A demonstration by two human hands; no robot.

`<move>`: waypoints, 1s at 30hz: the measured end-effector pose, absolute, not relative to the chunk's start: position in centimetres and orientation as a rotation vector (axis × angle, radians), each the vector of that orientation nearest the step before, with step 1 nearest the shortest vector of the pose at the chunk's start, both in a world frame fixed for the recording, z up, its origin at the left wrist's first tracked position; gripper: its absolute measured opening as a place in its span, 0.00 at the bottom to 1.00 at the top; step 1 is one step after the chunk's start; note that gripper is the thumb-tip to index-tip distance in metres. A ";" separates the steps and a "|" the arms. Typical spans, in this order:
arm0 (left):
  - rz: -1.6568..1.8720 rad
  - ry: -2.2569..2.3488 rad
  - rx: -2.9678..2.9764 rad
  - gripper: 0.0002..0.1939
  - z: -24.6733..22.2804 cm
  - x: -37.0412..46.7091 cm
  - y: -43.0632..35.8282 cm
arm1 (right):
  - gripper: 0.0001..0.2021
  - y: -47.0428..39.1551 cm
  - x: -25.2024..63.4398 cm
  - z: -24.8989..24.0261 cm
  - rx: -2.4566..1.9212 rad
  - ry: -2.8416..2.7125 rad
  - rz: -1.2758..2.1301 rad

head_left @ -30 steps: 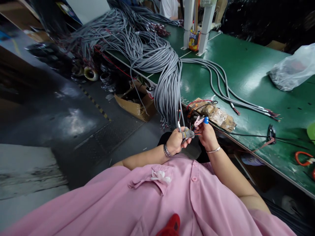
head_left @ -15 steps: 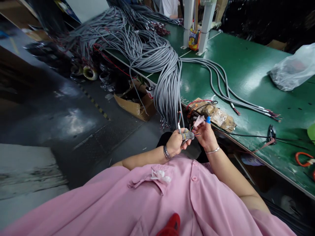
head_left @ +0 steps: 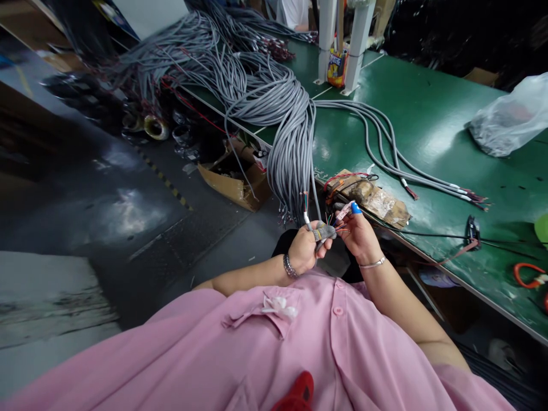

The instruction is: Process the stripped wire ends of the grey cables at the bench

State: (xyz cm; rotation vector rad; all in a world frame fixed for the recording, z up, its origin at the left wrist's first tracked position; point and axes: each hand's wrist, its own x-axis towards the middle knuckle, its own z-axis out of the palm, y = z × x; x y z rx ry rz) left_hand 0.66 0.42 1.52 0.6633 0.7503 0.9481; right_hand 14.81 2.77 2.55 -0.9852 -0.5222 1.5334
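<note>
My left hand (head_left: 302,252) is closed round a grey cable (head_left: 309,226), its thumb in a grey fabric cover. From that fist a white-sleeved cable end (head_left: 306,217) stands up with thin coloured wires at its tip. More bare coloured wires (head_left: 341,228) fan out between the two hands. My right hand (head_left: 362,237) pinches at these wires; a blue cover (head_left: 355,208) is on one fingertip and a pinkish-white wrap (head_left: 345,211) on another digit. The fingers partly hide the exact grip. Both hands are in front of the bench edge, close to the hanging cables.
A large bundle of grey cables (head_left: 282,108) drapes over the green bench (head_left: 428,131). A taped cardboard block (head_left: 381,202) lies at its near edge. Further right are cutters (head_left: 473,231), orange-handled scissors (head_left: 528,277) and a plastic bag (head_left: 509,117). An open carton (head_left: 233,182) is below.
My right hand's covered fingertips have moved slightly left and closer together over the wires. The white-sleeved cable end has shifted a little left with my left hand.
</note>
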 end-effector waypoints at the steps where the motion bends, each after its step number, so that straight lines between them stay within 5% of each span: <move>1: 0.950 0.749 0.656 0.13 1.5 0.7 0.5 | 0.17 2.8 14.8 2.5 -0.983 -0.506 1.540; 15: 0.927 0.770 0.637 0.13 1.0 1.4 0.9 | 0.14 3.2 14.7 2.0 -0.899 -0.499 1.514; 23: 0.953 0.771 0.646 0.13 1.3 0.4 -0.1 | 0.27 2.9 15.5 2.2 -0.969 -0.516 1.684; 30: 0.997 0.730 0.575 0.12 1.2 0.1 -0.2 | 0.15 2.8 15.3 2.5 -0.985 -0.586 1.575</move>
